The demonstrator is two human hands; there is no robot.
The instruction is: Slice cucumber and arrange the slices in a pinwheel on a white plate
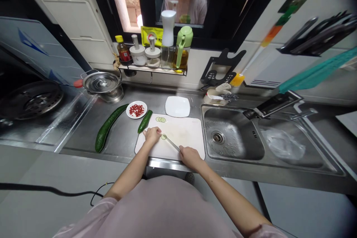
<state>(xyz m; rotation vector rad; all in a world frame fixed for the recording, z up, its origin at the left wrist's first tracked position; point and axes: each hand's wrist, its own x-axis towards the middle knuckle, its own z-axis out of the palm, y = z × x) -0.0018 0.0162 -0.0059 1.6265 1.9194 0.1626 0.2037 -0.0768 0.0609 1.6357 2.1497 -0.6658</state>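
My right hand (190, 156) is wrapped round the handle of a knife (172, 143), whose blade reaches left over the white cutting board (184, 128). The blade's tip is by a single cucumber slice (163, 137). My left hand (153, 135) is closed at the board's left side, its fingertips near the tip and that slice; what it holds, if anything, is too small to tell. Several overlapping cucumber slices (160, 119) lie near the board's upper left. A cut cucumber piece (145, 121) rests slantwise at the board's left edge, above my left hand.
Left of the board are a long cucumber (107, 130) and a plate of chopped red pieces (136, 110). An empty white plate (177, 106) sits behind it. The sink (234, 134) is on the right, a lidded steel pot (104, 85) at back left, a seasoning rack (156, 70) above.
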